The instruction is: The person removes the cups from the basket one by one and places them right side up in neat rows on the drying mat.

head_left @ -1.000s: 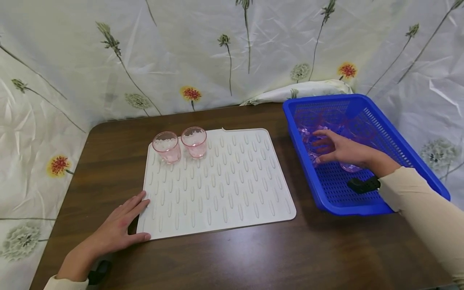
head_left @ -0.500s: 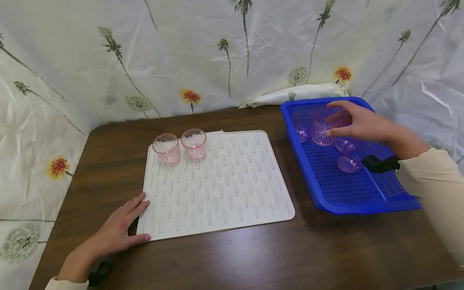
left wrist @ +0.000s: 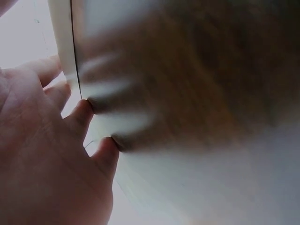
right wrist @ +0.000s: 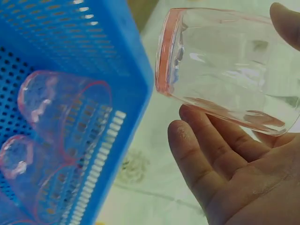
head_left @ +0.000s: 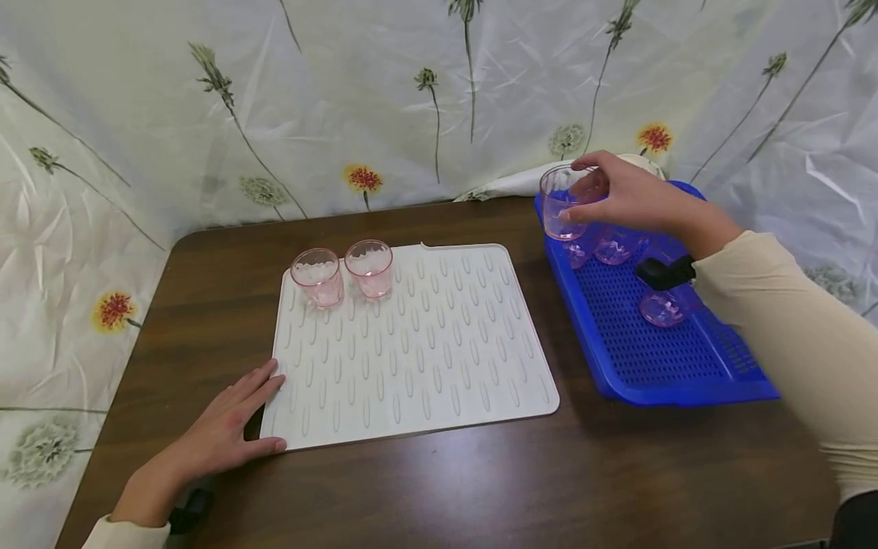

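My right hand (head_left: 620, 194) grips a clear pink drinking glass (head_left: 559, 204) by its side, held up over the far left corner of the blue basket (head_left: 607, 385). In the right wrist view that glass (right wrist: 220, 70) lies between thumb and fingers, past the basket wall. Several more pink glasses (head_left: 661, 306) are inside the basket, partly hidden by the right arm. My left hand (head_left: 216, 431) rests with straight fingers on the left edge of a white ridged mat (head_left: 411, 358). Two pink glasses (head_left: 318, 282) stand upright side by side at the mat's far left corner.
A dark wooden table (head_left: 439, 488) bears the mat and the basket. Behind it hangs a pale flowered cloth (head_left: 384, 99), with a bunched fold (head_left: 507, 183) at the table's back edge near the basket.
My right hand has taken hold of a glass in the basket, lifted it and carried it left to the basket's far left corner. The left hand has stayed on the mat's edge.
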`<state>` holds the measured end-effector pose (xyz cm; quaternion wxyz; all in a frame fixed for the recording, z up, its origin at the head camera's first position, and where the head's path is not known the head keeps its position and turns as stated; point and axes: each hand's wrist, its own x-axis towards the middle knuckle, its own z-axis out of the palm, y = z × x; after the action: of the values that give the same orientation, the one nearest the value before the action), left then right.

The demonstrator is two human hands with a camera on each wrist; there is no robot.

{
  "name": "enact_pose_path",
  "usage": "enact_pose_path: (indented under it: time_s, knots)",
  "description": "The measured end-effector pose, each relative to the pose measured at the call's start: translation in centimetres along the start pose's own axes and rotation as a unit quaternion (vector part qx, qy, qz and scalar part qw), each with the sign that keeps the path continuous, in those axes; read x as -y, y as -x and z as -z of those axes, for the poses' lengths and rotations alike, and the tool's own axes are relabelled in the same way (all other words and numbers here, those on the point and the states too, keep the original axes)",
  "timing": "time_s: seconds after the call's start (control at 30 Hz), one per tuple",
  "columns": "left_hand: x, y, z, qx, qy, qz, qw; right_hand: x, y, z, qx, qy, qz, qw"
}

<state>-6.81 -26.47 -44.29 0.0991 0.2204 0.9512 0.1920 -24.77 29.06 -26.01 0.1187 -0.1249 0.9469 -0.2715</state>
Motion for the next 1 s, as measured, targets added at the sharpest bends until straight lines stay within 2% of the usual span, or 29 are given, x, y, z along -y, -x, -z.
enact_pose_path:
  time_s: [0.17,0.37,0.57,0.67,0.9,1.0]
  knots:
    - [0.1,0.0,0.1,0.005,-0.002,0.002,1.0,2.6,-2.6,-1.0,0.017,-0.023,0.016,0.9994]
    - [0.1,-0.1,0.2,0.004,-0.005,0.001,1.0,5.4,-6.2,-3.2,0.011,-0.071,0.033,0.9968]
    - [-0.1,-0.2,0.3,0.004,-0.003,0.002,1.0,7.6,-8.1,-5.0,-0.01,-0.136,0.029,0.9902]
    - [-0.1,-0.2,0.3,0.005,-0.004,0.005,1.0,8.0,-8.9,-6.7,-0.029,-0.187,0.027,0.9816]
    - [0.0,-0.1,0.4,0.005,-0.004,0.004,1.0,8.4,-9.4,-12.4,-0.08,-0.312,0.007,0.9467]
    - [0.0,0.0,0.4,0.005,0.0,0.003,1.0,8.4,-9.2,-14.6,-0.089,-0.319,0.004,0.9436]
